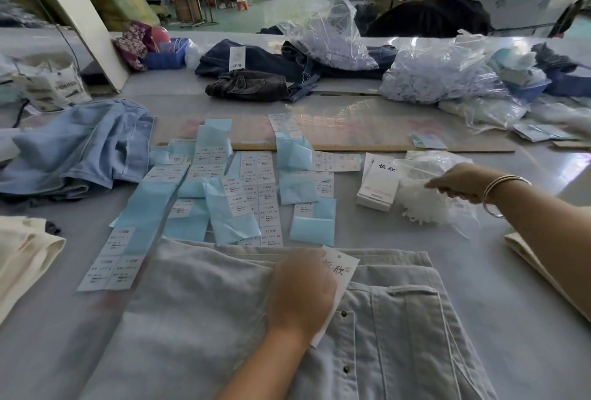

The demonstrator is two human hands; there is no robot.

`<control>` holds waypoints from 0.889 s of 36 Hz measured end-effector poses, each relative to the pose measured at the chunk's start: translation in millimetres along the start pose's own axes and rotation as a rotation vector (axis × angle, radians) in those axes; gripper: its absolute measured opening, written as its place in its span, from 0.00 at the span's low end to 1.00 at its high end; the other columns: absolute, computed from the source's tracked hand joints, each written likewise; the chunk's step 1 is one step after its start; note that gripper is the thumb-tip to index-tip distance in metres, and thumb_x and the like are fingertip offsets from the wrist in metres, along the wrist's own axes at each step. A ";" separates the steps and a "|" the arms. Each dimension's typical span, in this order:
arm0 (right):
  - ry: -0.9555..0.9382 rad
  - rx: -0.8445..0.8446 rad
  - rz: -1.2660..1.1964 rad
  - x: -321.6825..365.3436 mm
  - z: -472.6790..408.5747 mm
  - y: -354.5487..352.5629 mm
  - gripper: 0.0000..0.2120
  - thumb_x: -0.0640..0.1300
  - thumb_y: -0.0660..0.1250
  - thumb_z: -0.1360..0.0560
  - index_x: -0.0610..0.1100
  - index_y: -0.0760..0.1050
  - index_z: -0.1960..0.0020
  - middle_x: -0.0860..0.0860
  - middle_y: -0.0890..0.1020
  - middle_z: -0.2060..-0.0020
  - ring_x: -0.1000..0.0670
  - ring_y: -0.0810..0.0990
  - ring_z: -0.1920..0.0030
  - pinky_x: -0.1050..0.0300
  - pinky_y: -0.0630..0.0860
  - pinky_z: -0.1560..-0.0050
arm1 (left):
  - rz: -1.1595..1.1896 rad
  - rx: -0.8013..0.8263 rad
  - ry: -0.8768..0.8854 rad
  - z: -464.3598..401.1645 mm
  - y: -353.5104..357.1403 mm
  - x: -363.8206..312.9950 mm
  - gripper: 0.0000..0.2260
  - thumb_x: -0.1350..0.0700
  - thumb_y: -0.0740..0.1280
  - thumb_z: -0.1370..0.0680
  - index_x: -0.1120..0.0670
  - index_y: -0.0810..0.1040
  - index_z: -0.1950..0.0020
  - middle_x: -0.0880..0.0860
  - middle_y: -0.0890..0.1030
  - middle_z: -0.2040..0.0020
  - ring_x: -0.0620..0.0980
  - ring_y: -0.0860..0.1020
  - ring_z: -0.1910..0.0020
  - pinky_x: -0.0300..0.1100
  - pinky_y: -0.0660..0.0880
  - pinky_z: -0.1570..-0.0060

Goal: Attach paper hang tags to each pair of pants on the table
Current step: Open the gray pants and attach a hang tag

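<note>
On the far left of the worktop [527, 319], a cream-coloured garment [22, 255] lies at the edge and a crumpled pair of light blue jeans [80, 156] sits beyond it; no hang tag shows on either, so they appear to be waiting their turn. Further right, sheets of size stickers [252, 195] on pale blue backing are spread across the middle, many labels unpeeled. Nearest the camera lies a pale grey pair of pants [399, 335], waistband towards the stickers. The left hand [300, 294] rests on this pair, fingers curled over a white hang tag [340, 271] and holding it down against the fabric near the waistband. Whether the tag is already fastened cannot be told; no string through it is visible, so this pair looks only part done. To the right stands a stack of blank hang tags [379, 182], a good supply left. Beside it, the right hand [460, 183], a bangle on its wrist, reaches into a clear bag of white fasteners [422, 204], fingers pinched on the bundle, probably drawing one out for the tag. At the far side, dark jeans [256, 62] already carry a white tag [237, 59], so at least one pair seems finished. Another cream piece [524, 249] lies at the right edge.
</note>
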State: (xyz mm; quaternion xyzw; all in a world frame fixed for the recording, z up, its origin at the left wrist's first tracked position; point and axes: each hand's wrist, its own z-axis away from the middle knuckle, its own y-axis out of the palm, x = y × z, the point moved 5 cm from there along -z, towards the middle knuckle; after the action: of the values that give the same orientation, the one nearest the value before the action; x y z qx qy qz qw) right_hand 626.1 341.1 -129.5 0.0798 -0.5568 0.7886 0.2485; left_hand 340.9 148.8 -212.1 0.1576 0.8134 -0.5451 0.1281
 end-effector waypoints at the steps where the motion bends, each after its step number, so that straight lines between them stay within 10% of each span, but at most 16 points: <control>1: 0.037 0.005 -0.225 -5.4 -3.1 3.0 0.17 0.50 0.70 0.27 0.43 0.70 0.69 0.50 0.71 0.77 0.54 0.60 0.82 0.68 0.57 0.78 | -0.007 0.003 0.000 0.0 -0.7 -0.2 0.13 0.50 0.63 0.30 0.52 0.80 0.49 0.48 0.82 0.55 0.50 0.81 0.57 0.46 0.77 0.57; 6: 0.066 -0.031 -0.827 -7.8 -5.1 16.6 0.15 0.47 0.65 0.23 0.46 0.65 0.65 0.49 0.75 0.72 0.58 0.57 0.86 0.72 0.54 0.79 | 0.000 0.028 -0.009 -0.4 -2.7 -0.6 0.16 0.48 0.58 0.29 0.52 0.80 0.48 0.48 0.82 0.53 0.50 0.81 0.55 0.46 0.77 0.54; 17: 0.036 0.107 -1.001 1.6 1.2 16.7 0.15 0.39 0.54 0.19 0.47 0.62 0.63 0.54 0.60 0.86 0.57 0.55 0.87 0.70 0.52 0.83 | 0.001 0.013 -0.015 -0.2 0.7 0.5 0.14 0.49 0.60 0.29 0.51 0.80 0.50 0.48 0.82 0.54 0.50 0.81 0.56 0.46 0.76 0.56; 23: 0.080 0.136 -0.750 -5.5 5.9 10.9 0.17 0.38 0.52 0.20 0.45 0.58 0.68 0.52 0.61 0.86 0.55 0.55 0.87 0.70 0.53 0.82 | 0.001 0.034 -0.021 -0.6 -0.4 0.7 0.16 0.48 0.56 0.28 0.51 0.80 0.50 0.48 0.81 0.53 0.50 0.80 0.55 0.46 0.76 0.55; 27: 0.021 -0.112 -0.254 -2.7 7.5 -3.9 0.15 0.39 0.59 0.23 0.38 0.74 0.66 0.47 0.66 0.81 0.50 0.59 0.79 0.66 0.55 0.76 | -0.002 0.061 -0.019 -0.5 0.8 0.9 0.17 0.47 0.55 0.28 0.51 0.79 0.49 0.48 0.81 0.52 0.51 0.80 0.54 0.46 0.75 0.53; 32: -0.044 -0.266 -0.365 -7.5 -3.2 0.7 0.13 0.45 0.65 0.24 0.38 0.77 0.63 0.46 0.71 0.73 0.49 0.63 0.75 0.60 0.59 0.74 | 0.010 0.055 -0.022 0.4 -1.3 -0.2 0.15 0.48 0.56 0.28 0.51 0.79 0.51 0.48 0.81 0.53 0.50 0.80 0.55 0.46 0.76 0.54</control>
State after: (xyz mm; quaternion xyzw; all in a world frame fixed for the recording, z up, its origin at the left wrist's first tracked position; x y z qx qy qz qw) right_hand 632.7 341.5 -134.3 0.1629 -0.6376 0.6481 0.3832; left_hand 340.6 147.9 -211.1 0.1589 0.7960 -0.5682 0.1353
